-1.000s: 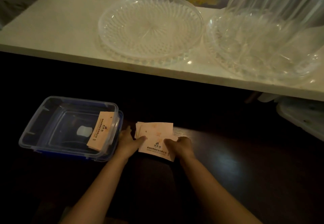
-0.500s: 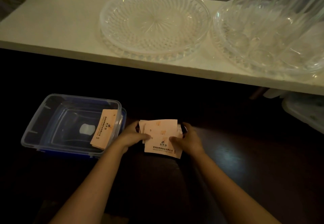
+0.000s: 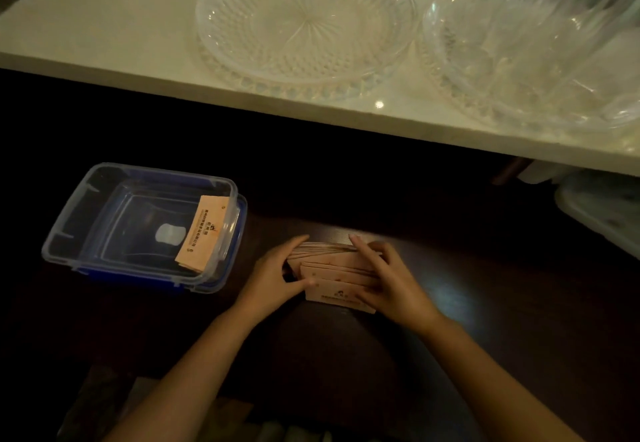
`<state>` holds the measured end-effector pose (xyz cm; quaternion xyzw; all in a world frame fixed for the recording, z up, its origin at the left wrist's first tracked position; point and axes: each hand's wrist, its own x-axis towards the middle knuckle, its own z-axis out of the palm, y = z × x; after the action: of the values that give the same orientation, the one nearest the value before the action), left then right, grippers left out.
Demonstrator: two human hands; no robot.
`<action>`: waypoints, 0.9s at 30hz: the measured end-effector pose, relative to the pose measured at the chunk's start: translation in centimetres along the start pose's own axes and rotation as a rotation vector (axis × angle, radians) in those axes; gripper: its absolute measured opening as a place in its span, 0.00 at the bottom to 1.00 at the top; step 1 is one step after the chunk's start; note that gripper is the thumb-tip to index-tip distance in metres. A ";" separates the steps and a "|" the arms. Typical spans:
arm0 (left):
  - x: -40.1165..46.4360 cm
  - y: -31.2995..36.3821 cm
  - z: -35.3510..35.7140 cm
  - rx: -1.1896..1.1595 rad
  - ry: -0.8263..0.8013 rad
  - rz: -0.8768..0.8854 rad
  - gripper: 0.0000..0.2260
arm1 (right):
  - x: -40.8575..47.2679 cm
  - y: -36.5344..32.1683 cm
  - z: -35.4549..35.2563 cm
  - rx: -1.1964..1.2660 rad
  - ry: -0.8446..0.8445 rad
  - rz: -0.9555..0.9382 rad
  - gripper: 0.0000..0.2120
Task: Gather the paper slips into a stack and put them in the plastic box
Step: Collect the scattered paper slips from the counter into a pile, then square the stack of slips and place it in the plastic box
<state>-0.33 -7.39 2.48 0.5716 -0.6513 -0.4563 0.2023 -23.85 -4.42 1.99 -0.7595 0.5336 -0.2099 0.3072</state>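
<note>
A loose, fanned pile of pink paper slips (image 3: 337, 273) lies on the dark table. My left hand (image 3: 277, 275) presses against its left side and my right hand (image 3: 388, 275) covers its right side, fingers over the top edge. The clear plastic box (image 3: 79, 220) with a blue base sits to the left, about a hand's width from the pile. Inside it a few pink slips (image 3: 204, 230) lean against the right wall.
A white shelf (image 3: 104, 26) runs across the back above the table, bearing a cut-glass dish (image 3: 304, 22) and a larger clear bowl (image 3: 526, 60). A pale container (image 3: 602, 213) stands at the right edge under the shelf.
Both hands have squeezed the slips together from the sides, and the pile is now tilted up on edge rather than lying flat. The box and its slips have not moved.
</note>
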 end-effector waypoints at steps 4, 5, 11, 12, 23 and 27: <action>-0.8 2.8 2.5 0.072 -0.052 0.120 0.33 | -4.4 0.9 -1.8 -0.100 0.096 0.026 0.44; -0.9 3.6 3.4 0.082 -0.054 0.145 0.34 | -5.5 1.1 -2.4 -0.113 0.136 0.039 0.43; -1.9 5.4 10.0 0.100 -0.107 0.181 0.34 | -10.7 2.3 -4.0 -0.212 0.227 0.208 0.37; -2.2 5.1 11.0 0.109 -0.116 0.175 0.34 | -11.0 2.5 -3.6 -0.204 0.247 0.233 0.35; -4.1 6.4 15.3 -0.700 0.066 -0.151 0.15 | -12.0 1.0 0.2 0.112 0.521 0.387 0.37; -4.4 7.7 16.0 -0.732 0.246 -0.128 0.19 | -12.3 1.3 -0.5 0.066 0.533 0.335 0.35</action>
<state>-16.09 1.95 1.96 0.5516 -0.3795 -0.5981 0.4405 -29.26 6.65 1.62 -0.5690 0.7059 -0.3651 0.2112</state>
